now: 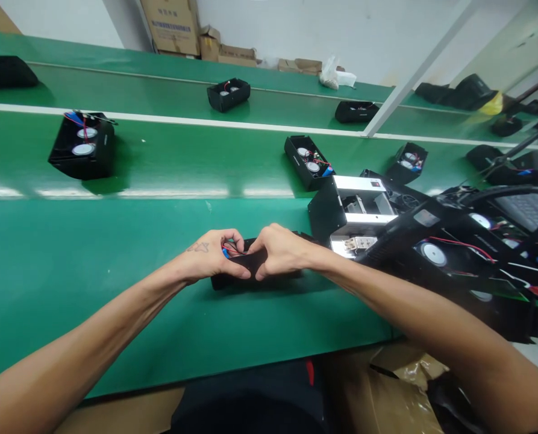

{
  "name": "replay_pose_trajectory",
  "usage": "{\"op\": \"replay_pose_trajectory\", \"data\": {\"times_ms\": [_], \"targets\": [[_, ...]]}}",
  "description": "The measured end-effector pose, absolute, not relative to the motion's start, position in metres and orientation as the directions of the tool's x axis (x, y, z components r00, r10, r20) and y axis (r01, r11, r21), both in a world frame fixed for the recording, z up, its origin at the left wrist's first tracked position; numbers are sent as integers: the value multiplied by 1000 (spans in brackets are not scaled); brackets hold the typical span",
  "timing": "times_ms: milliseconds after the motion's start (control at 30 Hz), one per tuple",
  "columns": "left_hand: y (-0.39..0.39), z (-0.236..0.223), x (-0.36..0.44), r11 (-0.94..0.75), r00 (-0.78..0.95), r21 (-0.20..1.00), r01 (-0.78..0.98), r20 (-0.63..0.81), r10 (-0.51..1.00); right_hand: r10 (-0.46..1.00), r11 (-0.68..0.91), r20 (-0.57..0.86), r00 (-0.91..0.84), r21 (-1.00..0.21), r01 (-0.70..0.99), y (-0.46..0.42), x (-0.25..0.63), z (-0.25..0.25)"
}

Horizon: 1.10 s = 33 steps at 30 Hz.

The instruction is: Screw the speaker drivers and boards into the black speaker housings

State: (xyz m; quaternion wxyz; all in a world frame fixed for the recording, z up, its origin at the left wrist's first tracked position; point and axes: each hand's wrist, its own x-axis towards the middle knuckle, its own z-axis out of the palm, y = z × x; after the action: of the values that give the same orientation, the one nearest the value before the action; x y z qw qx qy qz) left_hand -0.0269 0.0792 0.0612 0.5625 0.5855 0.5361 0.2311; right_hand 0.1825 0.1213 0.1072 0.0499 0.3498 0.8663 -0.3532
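Note:
A black speaker housing (259,281) lies on the green bench in front of me, its open side up. My left hand (218,256) grips its left end, thumb along the near wall and fingers curled over the inside. Red and black wires and a blue part (226,251) show beneath those fingers. My right hand (280,250) is closed over the middle of the same housing, its thumb pressed on the near wall, close to the left thumb. The right fingertips are partly hidden, as is most of the inside.
To the right stands a black and silver machine (365,205), beside a pile of black housings (435,253) with round speakers. Several open housings, one at the left (82,147), sit farther back on the green conveyor (182,157). Cardboard boxes (172,27) stand behind.

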Motion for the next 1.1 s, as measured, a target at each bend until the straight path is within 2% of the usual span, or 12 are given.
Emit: {"op": "replay_pose_trajectory", "data": {"times_ms": [167, 367, 533, 633, 700, 767, 800, 833, 867, 933, 1033, 1100], "targets": [[81, 64, -27, 220, 306, 904, 367, -341, 889, 579, 561, -302, -757, -527, 639, 124, 184, 107], [80, 64, -27, 221, 302, 903, 369, -341, 890, 558, 516, -356, -750, -559, 649, 125, 179, 109], [77, 61, -24, 160, 324, 904, 397, -301, 897, 596, 572, -319, -737, -476, 669, 118, 174, 107], [61, 58, -20, 90, 334, 893, 441, -257, 907, 566, 680, -193, -802, -441, 586, 95, 190, 108], [41, 51, -16, 3, 310, 847, 532, -198, 930, 601, 716, 53, -797, -479, 508, 67, 212, 107], [18, 38, -12, -140, 280, 749, 648, -63, 958, 746, 658, 414, -521, -573, 488, 34, 237, 102], [8, 31, -10, -230, 286, 688, 688, 35, 958, 809, 581, 521, -273, -633, 512, 18, 249, 98], [-1, 24, -9, -324, 307, 630, 705, 141, 941, 794, 505, 608, 16, -674, 539, 4, 260, 92], [-8, 18, -8, -410, 334, 576, 707, 239, 912, 743, 441, 636, 211, -701, 561, -5, 270, 86], [-14, 8, -7, -529, 380, 490, 693, 375, 845, 692, 314, 586, 422, -771, 554, -9, 285, 75], [-13, 2, -8, -581, 419, 432, 690, 417, 807, 765, 130, 409, 496, -854, 504, 14, 301, 65], [-9, 0, -9, -582, 428, 414, 700, 410, 806, 780, 77, 346, 522, -880, 468, 37, 308, 60]]}}
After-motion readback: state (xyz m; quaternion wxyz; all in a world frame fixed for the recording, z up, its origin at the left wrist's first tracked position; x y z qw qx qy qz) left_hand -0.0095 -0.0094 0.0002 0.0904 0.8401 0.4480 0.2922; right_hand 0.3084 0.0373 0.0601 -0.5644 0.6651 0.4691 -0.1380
